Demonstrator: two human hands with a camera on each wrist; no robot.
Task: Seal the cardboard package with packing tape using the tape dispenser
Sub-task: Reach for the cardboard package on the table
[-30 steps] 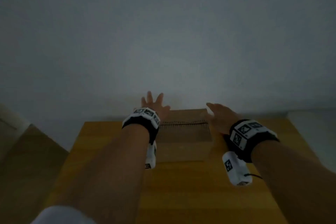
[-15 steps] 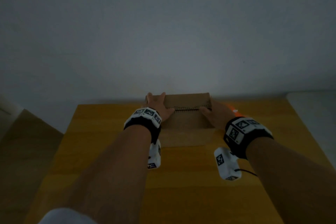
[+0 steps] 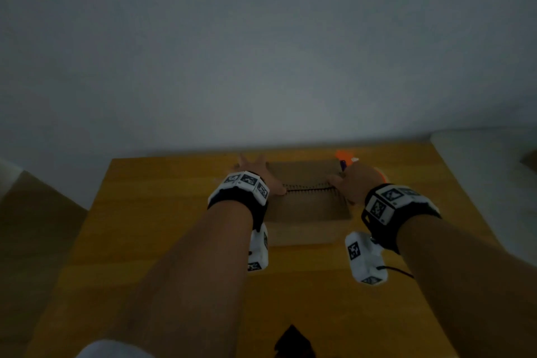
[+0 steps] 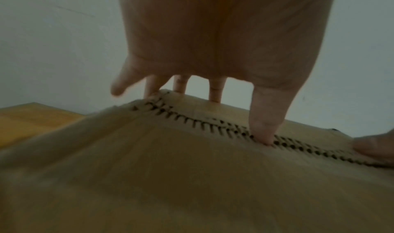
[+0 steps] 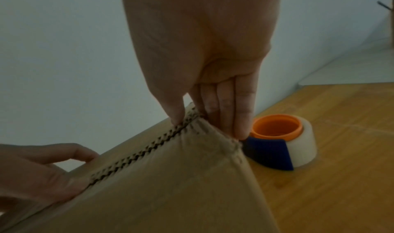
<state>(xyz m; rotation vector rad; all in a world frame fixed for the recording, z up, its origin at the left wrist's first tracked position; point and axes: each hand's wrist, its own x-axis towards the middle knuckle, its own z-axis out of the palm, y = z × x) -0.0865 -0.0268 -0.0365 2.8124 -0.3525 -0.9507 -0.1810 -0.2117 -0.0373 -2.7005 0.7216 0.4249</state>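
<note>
A brown cardboard box (image 3: 308, 206) lies on the wooden table (image 3: 162, 212), its two top flaps meeting in a corrugated seam (image 4: 204, 123). My left hand (image 3: 255, 173) lies spread on the box's left end, with the thumb (image 4: 264, 132) pressing the seam and straight fingers reaching over the far edge. My right hand (image 3: 350, 183) is at the right end: its thumb (image 5: 175, 113) is on the seam and its straight fingers (image 5: 241, 118) run down the side wall. The tape dispenser (image 5: 283, 140), orange and blue with a white roll, sits on the table just right of the box, and neither hand touches it.
A pale wall stands directly behind the table's far edge. A white surface (image 3: 488, 171) adjoins the table on the right. A small dark object (image 3: 293, 341) lies at the near edge. Bare wood (image 3: 305, 293) stretches between the box and me.
Both hands have dropped from above the box's far edge onto its top, thumbs now at the seam. The orange dispenser has come into view beside the right hand.
</note>
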